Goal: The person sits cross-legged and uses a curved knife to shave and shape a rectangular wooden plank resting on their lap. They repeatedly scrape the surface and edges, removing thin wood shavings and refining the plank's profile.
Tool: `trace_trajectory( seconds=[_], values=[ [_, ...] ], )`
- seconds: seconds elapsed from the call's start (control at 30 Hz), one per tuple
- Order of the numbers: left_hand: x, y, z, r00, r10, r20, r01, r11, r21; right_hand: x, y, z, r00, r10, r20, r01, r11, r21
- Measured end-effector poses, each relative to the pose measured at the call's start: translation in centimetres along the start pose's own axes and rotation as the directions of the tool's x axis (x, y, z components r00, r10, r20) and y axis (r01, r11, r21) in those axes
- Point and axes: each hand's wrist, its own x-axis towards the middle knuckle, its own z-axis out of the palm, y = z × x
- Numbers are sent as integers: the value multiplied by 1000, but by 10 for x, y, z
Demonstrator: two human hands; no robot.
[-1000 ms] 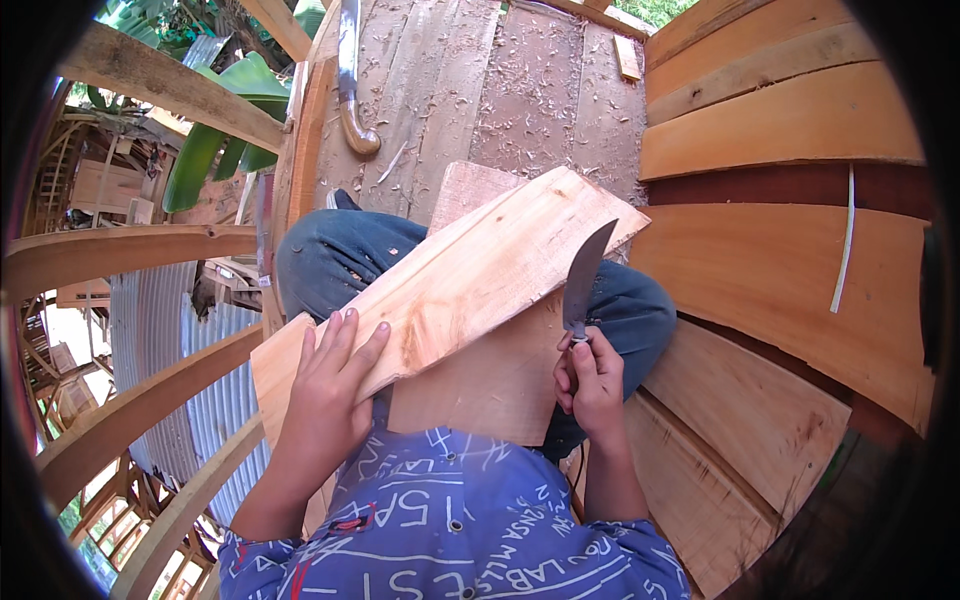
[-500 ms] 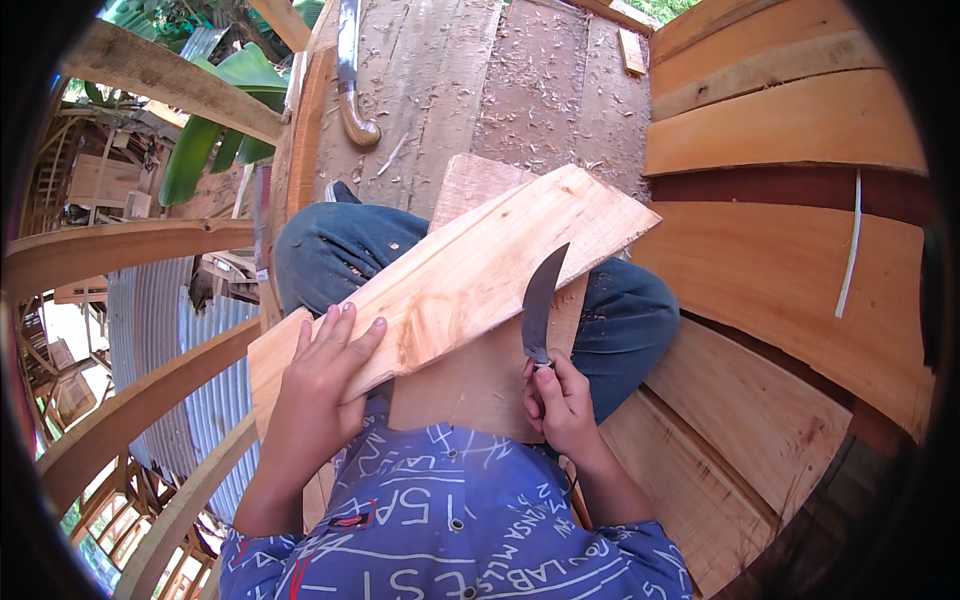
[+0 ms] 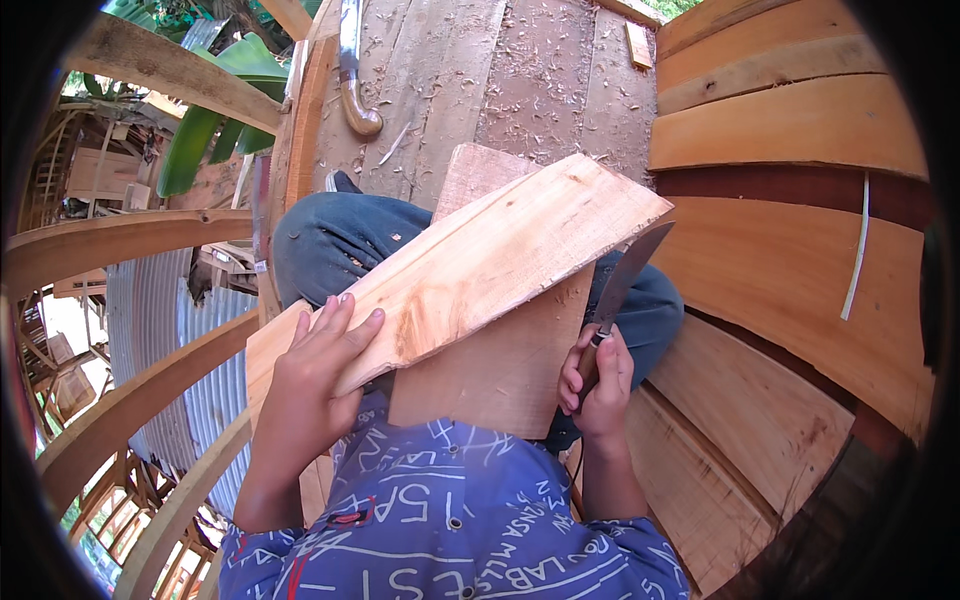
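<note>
A pale wooden board (image 3: 490, 260) lies aslant across my lap, its far right end raised toward the wall side. My left hand (image 3: 322, 365) grips its near left end, fingers spread over the top face; the underside of that grip is hidden. In my right hand (image 3: 603, 385) is a knife (image 3: 630, 270) with a curved dark blade and a brown handle. The blade points up and away, beside the board's right end; whether it touches the edge I cannot tell. Beneath, a second wider board (image 3: 490, 390) rests across my legs, crossing under the first.
Wood shavings litter the plank floor (image 3: 430, 100) ahead. A long blade with a curved wooden handle (image 3: 360, 115) lies there. A small wood block (image 3: 638, 47) sits by the plank wall (image 3: 780, 125) on the right. Wooden rails (image 3: 130, 235) stand on the left.
My right hand has moved right and slightly away, carrying the knife from the middle of the board's near edge to its far right end. My left hand keeps its place on the board.
</note>
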Motion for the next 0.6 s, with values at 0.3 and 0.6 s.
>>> trace_trajectory(
  seconds=[0.3, 0.6],
  values=[
    [0, -3, -2, 1000, 25, 10, -25, 1000, -11, -2, 0, 4, 999, 9, 38, -6, 998, -57],
    [1, -3, -1, 1000, 21, 4, -21, 999, -24, -3, -3, 4, 989, 81, 127, -70, 994, -85]
  ],
)
